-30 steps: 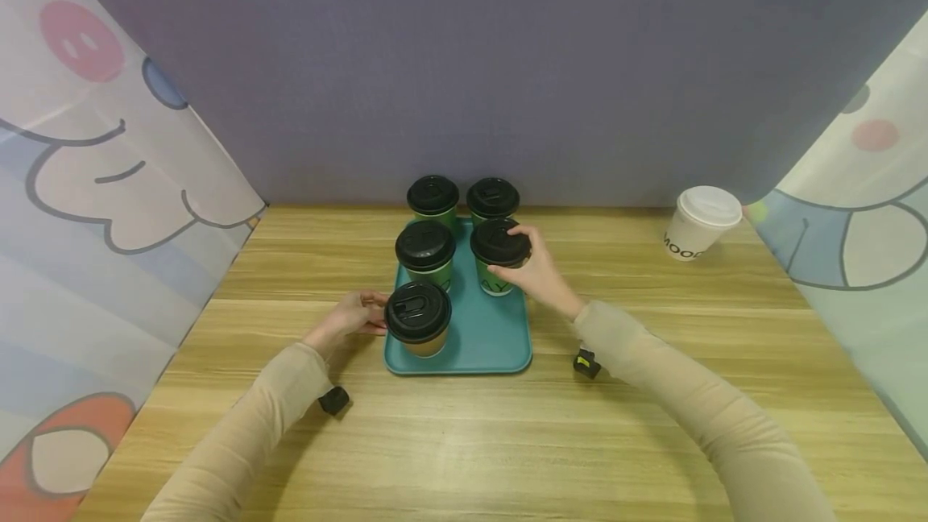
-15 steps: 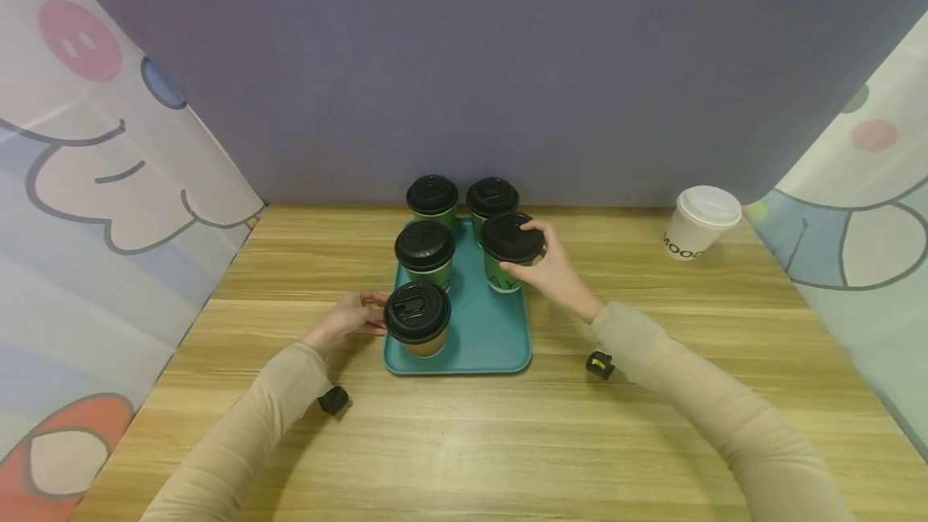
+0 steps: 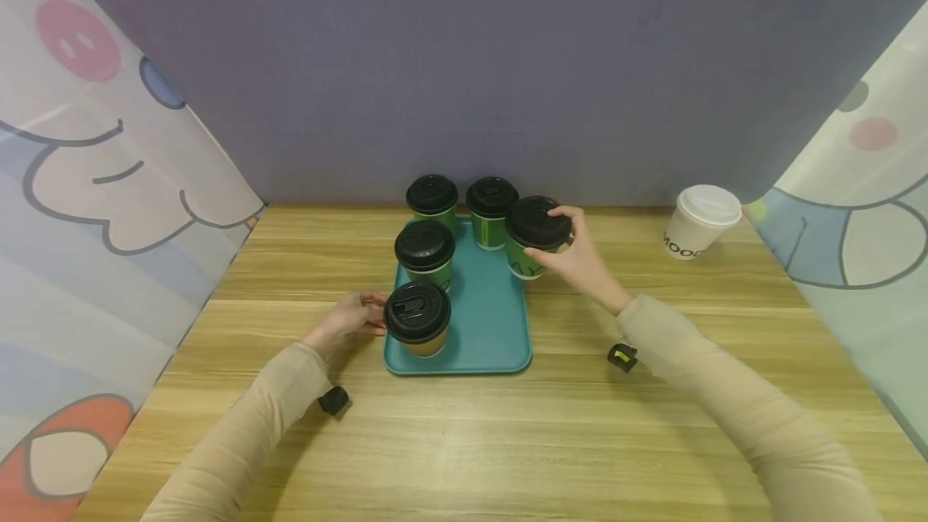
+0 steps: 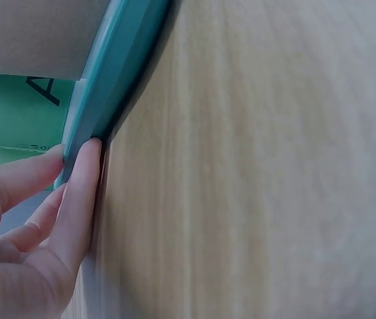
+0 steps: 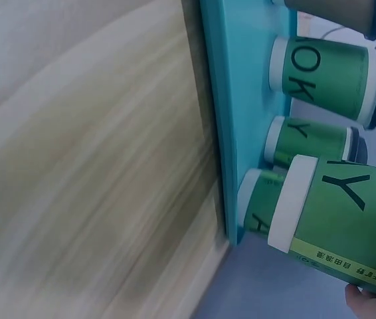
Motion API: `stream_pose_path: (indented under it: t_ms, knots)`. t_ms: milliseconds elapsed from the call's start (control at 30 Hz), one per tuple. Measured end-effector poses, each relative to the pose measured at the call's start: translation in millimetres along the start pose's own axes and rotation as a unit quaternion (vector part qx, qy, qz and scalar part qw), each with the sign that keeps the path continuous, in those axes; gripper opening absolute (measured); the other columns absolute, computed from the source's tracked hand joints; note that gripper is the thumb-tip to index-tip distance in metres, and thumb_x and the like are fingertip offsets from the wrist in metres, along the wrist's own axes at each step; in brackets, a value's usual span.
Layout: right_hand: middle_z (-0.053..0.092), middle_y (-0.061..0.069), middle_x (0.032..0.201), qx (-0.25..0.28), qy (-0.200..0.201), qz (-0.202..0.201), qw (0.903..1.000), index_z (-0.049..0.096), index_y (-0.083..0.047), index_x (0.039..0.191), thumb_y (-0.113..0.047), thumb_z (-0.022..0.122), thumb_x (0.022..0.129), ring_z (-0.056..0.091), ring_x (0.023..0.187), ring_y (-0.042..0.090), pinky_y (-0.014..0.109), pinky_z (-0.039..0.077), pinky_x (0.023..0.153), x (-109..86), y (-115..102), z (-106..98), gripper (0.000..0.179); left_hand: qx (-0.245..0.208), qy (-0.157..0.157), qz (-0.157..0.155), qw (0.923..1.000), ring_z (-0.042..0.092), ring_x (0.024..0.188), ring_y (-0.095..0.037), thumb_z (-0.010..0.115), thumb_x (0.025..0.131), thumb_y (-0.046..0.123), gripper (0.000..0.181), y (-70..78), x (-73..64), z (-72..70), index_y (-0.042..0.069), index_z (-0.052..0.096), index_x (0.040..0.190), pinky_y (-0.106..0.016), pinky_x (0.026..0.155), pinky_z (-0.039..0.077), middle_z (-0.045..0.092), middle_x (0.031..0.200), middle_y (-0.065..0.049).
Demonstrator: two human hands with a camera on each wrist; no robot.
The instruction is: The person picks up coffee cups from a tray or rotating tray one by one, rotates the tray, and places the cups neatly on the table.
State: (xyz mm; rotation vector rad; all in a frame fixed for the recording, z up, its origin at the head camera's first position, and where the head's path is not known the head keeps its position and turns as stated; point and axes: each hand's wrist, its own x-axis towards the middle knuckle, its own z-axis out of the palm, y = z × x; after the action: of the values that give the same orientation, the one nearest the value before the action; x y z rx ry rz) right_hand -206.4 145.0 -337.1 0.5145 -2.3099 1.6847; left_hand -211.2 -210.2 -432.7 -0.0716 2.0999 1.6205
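Observation:
My right hand [image 3: 583,264] grips a green paper coffee cup [image 3: 535,225] with a black lid, thumb on the near side and fingers at the lid. In the right wrist view this cup [image 5: 347,219] hangs above the right edge of the teal tray [image 3: 482,337], clear of it. At the tray's left side, my left hand [image 3: 351,316] pinches the rim between thumb and fingers, as the left wrist view of the fingers [image 4: 78,193] shows. On the tray stand a brown cup [image 3: 426,342] and three green cups, one of them at the back right [image 3: 491,212], all black-lidded.
A white lidded cup [image 3: 699,224] stands at the back right of the wooden table [image 3: 464,449]. Behind the table rises a grey partition [image 3: 464,71], with cartoon-printed curtains [image 3: 80,151] on both sides.
My right hand has lifted the green cup from the tray's right side and carried it rightward and up to the tray's edge. The left hand stays at the rim.

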Motion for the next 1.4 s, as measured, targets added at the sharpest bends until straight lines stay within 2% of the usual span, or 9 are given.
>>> stream_pose_path:
  t_ms: [200, 367, 567, 667, 833, 1067, 1400]
  knots:
    - [0.03, 0.026, 0.124, -0.016, 0.013, 0.004, 0.9998, 0.03, 0.009, 0.119, 0.006, 0.068, 0.071, 0.039, 0.109, 0.034, 0.048, 0.034, 0.092, 4.9, 6, -14, 0.061, -0.004, -0.004, 0.004, 1.0, 0.06, 0.066, -0.012, 0.049, 0.086, -0.005, 0.037, 0.8, -0.9, 0.4, -0.016, 0.037, 0.12, -0.025, 0.063, 0.055, 0.059, 0.078, -0.008]
    - [0.03, 0.019, 0.126, -0.032, 0.03, 0.013, 0.9989, 0.03, 0.004, 0.12, -0.002, 0.07, 0.072, 0.037, 0.113, 0.029, 0.047, 0.032, 0.096, 12.9, 30, -27, 0.063, -0.003, 0.003, -0.006, 1.0, 0.06, 0.066, -0.013, 0.049, 0.087, -0.005, 0.036, 0.8, -0.5, 1.0, -0.014, 0.038, 0.12, -0.025, 0.064, 0.055, 0.059, 0.079, -0.009]
    - [0.027, 0.017, 0.128, -0.057, 0.049, 0.034, 0.9966, 0.03, 0.0, 0.12, -0.013, 0.072, 0.074, 0.03, 0.119, 0.03, 0.052, 0.03, 0.098, 16.4, 45, -42, 0.064, -0.003, 0.006, -0.009, 0.9999, 0.061, 0.066, -0.014, 0.049, 0.086, -0.005, 0.036, 0.5, 0.4, 1.3, -0.013, 0.039, 0.12, -0.026, 0.064, 0.055, 0.06, 0.08, -0.011]
    - [0.024, 0.018, 0.13, -0.07, 0.057, 0.041, 0.9951, 0.03, 0.001, 0.121, -0.015, 0.071, 0.075, 0.025, 0.123, 0.032, 0.056, 0.027, 0.098, 17.8, 51, -49, 0.064, -0.004, 0.007, -0.012, 0.9999, 0.061, 0.065, -0.014, 0.05, 0.086, -0.004, 0.037, 0.2, 0.6, 1.0, -0.013, 0.039, 0.12, -0.025, 0.063, 0.055, 0.059, 0.082, -0.011]
    - [0.022, 0.02, 0.132, -0.088, 0.067, 0.056, 0.9923, 0.029, 0.0, 0.122, -0.019, 0.071, 0.075, 0.022, 0.124, 0.033, 0.052, 0.025, 0.101, 21.8, 61, -58, 0.066, -0.006, 0.009, -0.012, 0.9999, 0.061, 0.064, -0.014, 0.05, 0.086, -0.004, 0.037, -0.5, 0.9, 0.4, -0.013, 0.039, 0.12, -0.025, 0.062, 0.055, 0.059, 0.083, -0.012]
    - [0.021, 0.022, 0.131, -0.114, 0.087, 0.09, 0.9856, 0.028, -0.002, 0.124, -0.027, 0.069, 0.076, 0.022, 0.125, 0.036, 0.05, 0.021, 0.104, 27.7, 73, -71, 0.069, -0.003, 0.012, -0.017, 0.9998, 0.061, 0.063, -0.013, 0.05, 0.086, -0.004, 0.038, 0.5, 0.6, 1.3, -0.013, 0.039, 0.121, -0.025, 0.062, 0.055, 0.058, 0.083, -0.012]
    - [0.022, 0.025, 0.129, -0.143, 0.111, 0.102, 0.9782, 0.027, -0.002, 0.125, -0.03, 0.068, 0.076, 0.024, 0.122, 0.039, 0.052, 0.022, 0.103, 31.1, 89, -84, 0.071, -0.005, 0.015, -0.02, 0.9997, 0.06, 0.062, -0.014, 0.05, 0.085, -0.005, 0.038, 5.0, -2.4, 3.5, -0.013, 0.039, 0.12, -0.025, 0.061, 0.055, 0.057, 0.081, -0.011]
